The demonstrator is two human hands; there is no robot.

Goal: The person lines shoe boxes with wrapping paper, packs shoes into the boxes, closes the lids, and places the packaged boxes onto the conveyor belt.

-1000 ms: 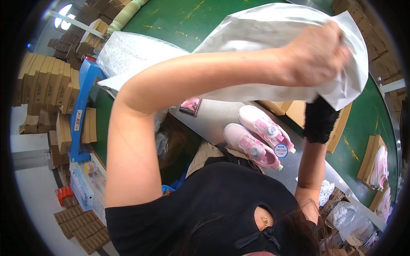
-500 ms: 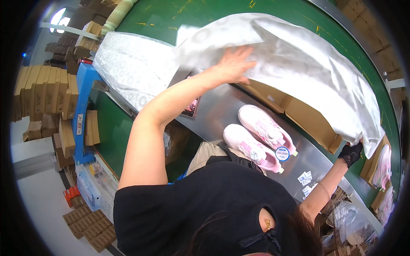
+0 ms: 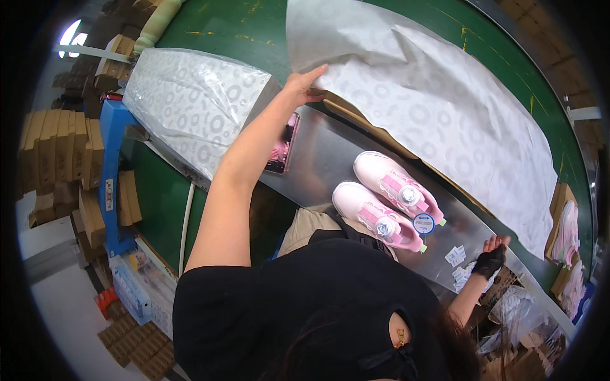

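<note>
A large sheet of white wrapping paper [image 3: 438, 108] with grey ring patterns lies over an open cardboard box, whose brown edge [image 3: 359, 119] shows beneath it. At the sheet's left corner is my left hand [image 3: 305, 87], thumb and fingers stretched apart against paper and box. My right hand [image 3: 490, 259], in a black fingerless lace glove, is beside the box's right end, fingers extended and slightly apart, holding nothing visible. Between my hands and body sits a pair of pink-and-white shoes [image 3: 387, 200] on the metal tabletop, stuffing inside and a round blue-and-white tag [image 3: 423, 223] attached.
A stack of patterned paper [image 3: 197, 95] under clear plastic lies at left, near a phone-like dark device [image 3: 283, 146]. Small white packets [image 3: 455, 256] rest by my right wrist. Other boxed pink shoes [image 3: 565, 235] stand at far right. Behind runs a green surface [image 3: 235, 28]; a blue post [image 3: 114, 171] stands left.
The sheet has come down flatter over the box, covering its inside. My left hand has moved left to the sheet's corner; my right hand has let go of its end and drawn nearer.
</note>
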